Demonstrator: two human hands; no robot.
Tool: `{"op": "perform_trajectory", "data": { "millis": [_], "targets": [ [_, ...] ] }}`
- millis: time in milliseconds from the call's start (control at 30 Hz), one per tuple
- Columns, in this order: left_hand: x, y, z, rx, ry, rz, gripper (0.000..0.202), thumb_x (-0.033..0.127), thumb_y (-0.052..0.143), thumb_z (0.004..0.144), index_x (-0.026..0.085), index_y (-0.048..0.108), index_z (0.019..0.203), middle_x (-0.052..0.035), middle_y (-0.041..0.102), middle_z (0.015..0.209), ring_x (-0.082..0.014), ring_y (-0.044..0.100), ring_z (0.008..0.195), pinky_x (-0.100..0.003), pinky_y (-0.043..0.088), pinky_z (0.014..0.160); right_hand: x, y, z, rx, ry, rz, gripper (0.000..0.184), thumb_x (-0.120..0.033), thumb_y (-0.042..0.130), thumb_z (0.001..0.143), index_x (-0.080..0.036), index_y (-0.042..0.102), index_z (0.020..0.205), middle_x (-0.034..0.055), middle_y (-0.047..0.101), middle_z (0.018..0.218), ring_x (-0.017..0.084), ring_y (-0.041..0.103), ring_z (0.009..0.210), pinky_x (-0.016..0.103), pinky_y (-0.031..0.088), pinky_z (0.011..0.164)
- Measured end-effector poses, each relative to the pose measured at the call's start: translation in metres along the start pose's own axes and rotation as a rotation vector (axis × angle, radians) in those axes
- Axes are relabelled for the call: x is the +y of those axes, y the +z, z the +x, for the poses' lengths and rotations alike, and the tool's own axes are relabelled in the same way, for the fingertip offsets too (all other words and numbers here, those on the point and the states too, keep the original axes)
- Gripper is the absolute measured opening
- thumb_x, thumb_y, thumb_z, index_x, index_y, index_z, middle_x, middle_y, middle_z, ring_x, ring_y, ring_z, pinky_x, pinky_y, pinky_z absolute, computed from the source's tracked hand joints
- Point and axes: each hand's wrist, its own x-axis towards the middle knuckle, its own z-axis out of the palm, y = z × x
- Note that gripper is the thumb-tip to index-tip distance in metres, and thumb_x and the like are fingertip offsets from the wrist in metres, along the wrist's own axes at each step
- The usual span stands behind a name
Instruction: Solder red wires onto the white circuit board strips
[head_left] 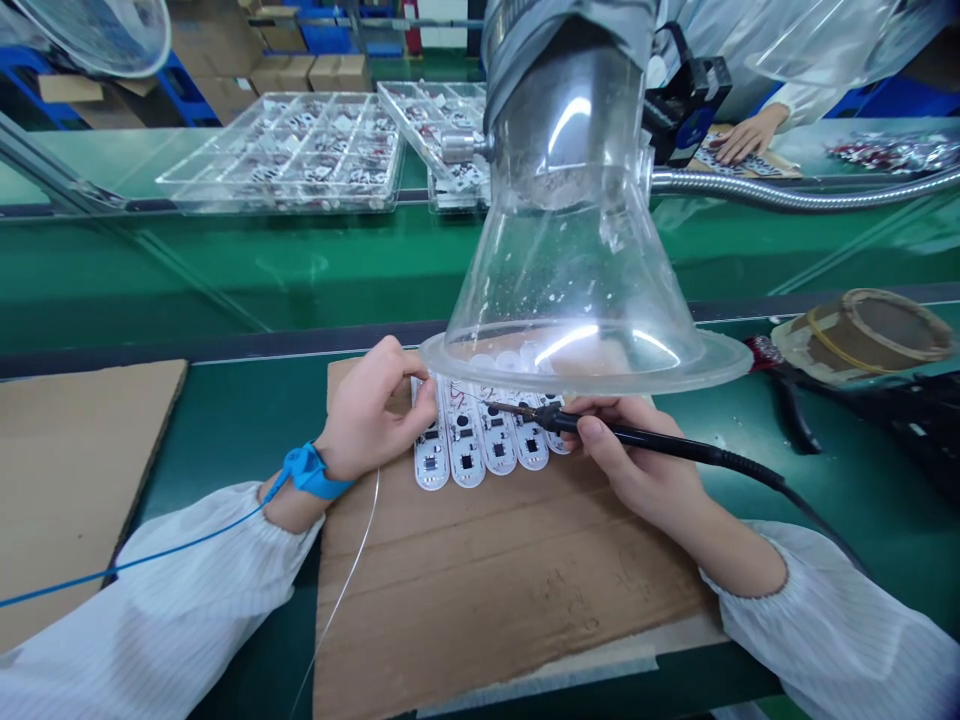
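A row of several small white circuit boards (480, 440) lies side by side on a brown cardboard sheet (495, 590). My left hand (375, 410), with a blue wrist strap (311, 472), is closed in a pinch at the left end of the row and feeds a thin solder wire (349, 580) that trails down over the cardboard. My right hand (637, 460) grips a black soldering iron (645, 438) like a pen, its tip resting on the boards' upper ends. A clear funnel-shaped fume hood (577, 270) hangs just above the boards and hides their top parts.
A second cardboard sheet (67, 470) lies at the left. Clear compartment trays (292, 150) with small parts stand beyond the green conveyor belt (225, 270). A tape roll (870, 335) and black pliers (795, 410) sit at the right. Another person's hand (750, 135) works at the far right.
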Motion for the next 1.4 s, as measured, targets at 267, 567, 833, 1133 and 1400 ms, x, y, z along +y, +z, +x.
{"op": "perform_trajectory", "data": {
  "millis": [267, 567, 833, 1133, 1400],
  "targets": [
    [0.005, -0.009, -0.002, -0.057, 0.038, 0.009, 0.020, 0.008, 0.062, 0.094, 0.022, 0.050, 0.088, 0.0033, 0.048, 0.074, -0.0144, 0.044, 0.066, -0.030, 0.030, 0.056, 0.003, -0.002, -0.001, -0.028, 0.009, -0.085, 0.012, -0.037, 0.066, 0.107, -0.027, 0.070, 0.113, 0.0007, 0.079, 0.087, 0.016, 0.077, 0.075, 0.026, 0.059, 0.066],
    [-0.002, -0.022, -0.019, 0.032, -0.151, -0.058, 0.014, 0.009, 0.063, 0.095, 0.022, 0.056, 0.096, 0.0063, 0.040, 0.074, -0.0112, 0.042, 0.064, -0.026, 0.035, 0.059, -0.015, 0.006, -0.003, 0.062, 0.065, 0.097, 0.018, -0.036, 0.059, 0.111, -0.026, 0.072, 0.104, -0.0002, 0.076, 0.083, 0.014, 0.073, 0.072, 0.024, 0.058, 0.066],
    [-0.003, -0.019, -0.017, -0.010, -0.123, -0.067, 0.015, 0.010, 0.063, 0.095, 0.022, 0.055, 0.094, 0.0062, 0.040, 0.073, -0.0119, 0.042, 0.064, -0.027, 0.034, 0.057, -0.005, 0.012, -0.008, -0.037, 0.077, -0.023, 0.019, -0.037, 0.060, 0.110, -0.025, 0.074, 0.103, 0.0013, 0.078, 0.085, 0.018, 0.073, 0.075, 0.030, 0.057, 0.068],
    [0.001, -0.018, -0.016, -0.086, -0.103, -0.070, 0.016, 0.014, 0.061, 0.097, 0.024, 0.052, 0.089, 0.0054, 0.040, 0.068, -0.0139, 0.043, 0.061, -0.029, 0.033, 0.054, -0.008, 0.015, -0.005, -0.070, 0.065, -0.040, 0.016, -0.039, 0.062, 0.109, -0.028, 0.072, 0.115, 0.0020, 0.079, 0.090, 0.019, 0.075, 0.077, 0.032, 0.061, 0.075],
    [0.000, -0.023, -0.017, -0.037, -0.117, -0.043, 0.012, 0.011, 0.061, 0.096, 0.022, 0.056, 0.094, 0.0046, 0.046, 0.074, -0.0128, 0.044, 0.064, -0.028, 0.036, 0.057, -0.006, 0.014, -0.009, -0.016, 0.117, -0.004, 0.019, -0.041, 0.061, 0.109, -0.027, 0.073, 0.115, 0.0031, 0.080, 0.092, 0.021, 0.075, 0.080, 0.034, 0.061, 0.074]
  ]
}}
